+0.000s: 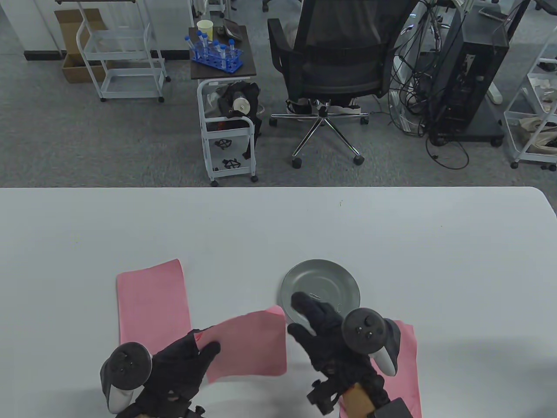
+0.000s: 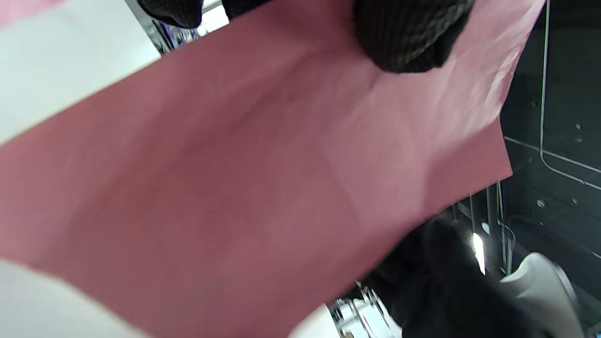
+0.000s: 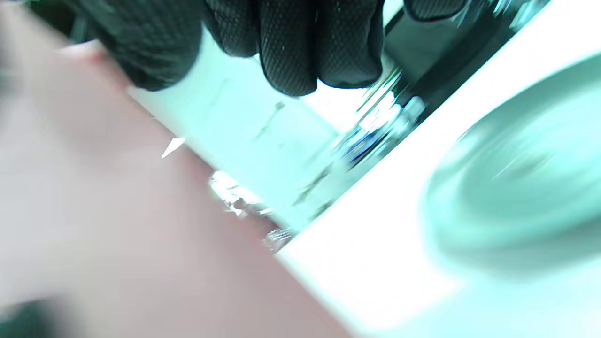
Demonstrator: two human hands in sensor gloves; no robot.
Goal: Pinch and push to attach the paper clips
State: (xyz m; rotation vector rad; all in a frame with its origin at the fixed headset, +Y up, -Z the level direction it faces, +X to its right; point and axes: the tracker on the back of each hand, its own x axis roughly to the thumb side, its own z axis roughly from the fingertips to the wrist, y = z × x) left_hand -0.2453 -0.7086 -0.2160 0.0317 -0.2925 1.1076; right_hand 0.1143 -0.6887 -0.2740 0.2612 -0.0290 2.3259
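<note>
Table view shows the left hand (image 1: 182, 361) gripping a pink paper sheet (image 1: 250, 344) at its left edge, thumb on top, so the sheet is lifted above the worktop (image 1: 278, 226). Left wrist view confirms a gloved fingertip (image 2: 408, 37) pressing on this sheet. The right hand (image 1: 324, 331) is just beside the sheet's right edge, fingers spread loosely and holding nothing I can see. Its fingertips reach over the near rim of a grey metal plate (image 1: 335, 274). Two paper clips (image 1: 315, 296) lie in the plate. A second pink sheet (image 1: 152, 300) lies flat further left, and a third pink sheet (image 1: 407, 365) lies under the right wrist.
</note>
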